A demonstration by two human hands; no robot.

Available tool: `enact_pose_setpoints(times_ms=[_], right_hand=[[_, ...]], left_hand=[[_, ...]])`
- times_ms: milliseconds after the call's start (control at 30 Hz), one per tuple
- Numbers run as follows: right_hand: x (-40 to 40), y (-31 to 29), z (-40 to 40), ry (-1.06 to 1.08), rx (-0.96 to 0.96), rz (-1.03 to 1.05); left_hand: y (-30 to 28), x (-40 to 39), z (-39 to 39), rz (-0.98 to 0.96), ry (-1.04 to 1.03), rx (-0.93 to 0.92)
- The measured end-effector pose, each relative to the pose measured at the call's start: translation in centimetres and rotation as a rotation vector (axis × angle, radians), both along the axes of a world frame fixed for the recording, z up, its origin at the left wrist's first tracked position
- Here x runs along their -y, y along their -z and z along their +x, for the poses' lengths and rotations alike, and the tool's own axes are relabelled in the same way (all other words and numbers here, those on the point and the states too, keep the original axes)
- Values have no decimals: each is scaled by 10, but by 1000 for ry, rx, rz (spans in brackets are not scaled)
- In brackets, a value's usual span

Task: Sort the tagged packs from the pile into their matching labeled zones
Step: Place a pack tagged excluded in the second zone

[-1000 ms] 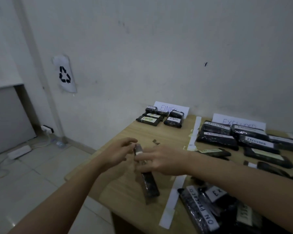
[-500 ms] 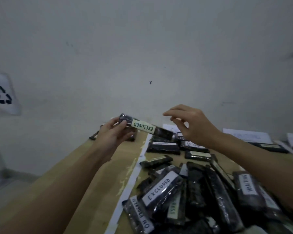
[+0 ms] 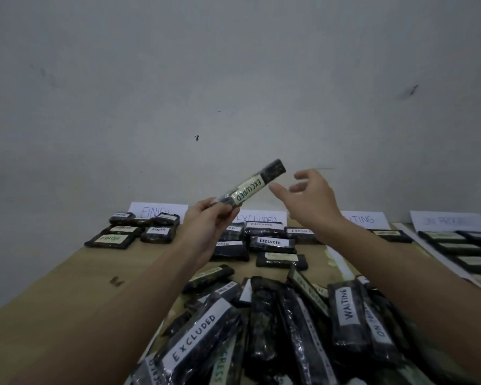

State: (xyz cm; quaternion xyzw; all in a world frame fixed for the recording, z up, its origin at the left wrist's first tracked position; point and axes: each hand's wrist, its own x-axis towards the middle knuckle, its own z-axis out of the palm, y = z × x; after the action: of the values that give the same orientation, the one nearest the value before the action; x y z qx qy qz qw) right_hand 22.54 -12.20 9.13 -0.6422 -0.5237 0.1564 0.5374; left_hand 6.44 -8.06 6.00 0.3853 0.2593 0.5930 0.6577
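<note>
Below your raised hands a wooden table (image 3: 53,287) runs to a pale wall (image 3: 233,65), with the pile of black wrapped packs (image 3: 275,329) nearest you and, beyond your fingers, the FINISH sign (image 3: 158,210), EXCLUDED sign (image 3: 261,217), WAITING sign (image 3: 365,219) and a fourth, blurred sign (image 3: 447,220), each with rows of packs in front. Your left hand (image 3: 206,220) grips the lower end of a black pack tagged EXCLUDED (image 3: 249,187), tilted up and rightward above the EXCLUDED rows. Your right hand (image 3: 310,200) hovers just right of it, fingers loosely spread, holding nothing.
</note>
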Motion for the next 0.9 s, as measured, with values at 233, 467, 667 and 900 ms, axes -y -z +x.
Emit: enact_pose_setpoints(times_ms=[233,467,667,900], right_hand=[[-28,9,8,-72,-524,-66],[-43,24,36,-49,-516,-70],[-55,41,67,25,-273,-75],[-53,77,107,11,83,-242]], left_hand=[[19,-15,37,149,71,-353],[34,-33,60,392,169,-626],[47,-49,74,450,304,-778],[65,-73,69,457,193,-859]])
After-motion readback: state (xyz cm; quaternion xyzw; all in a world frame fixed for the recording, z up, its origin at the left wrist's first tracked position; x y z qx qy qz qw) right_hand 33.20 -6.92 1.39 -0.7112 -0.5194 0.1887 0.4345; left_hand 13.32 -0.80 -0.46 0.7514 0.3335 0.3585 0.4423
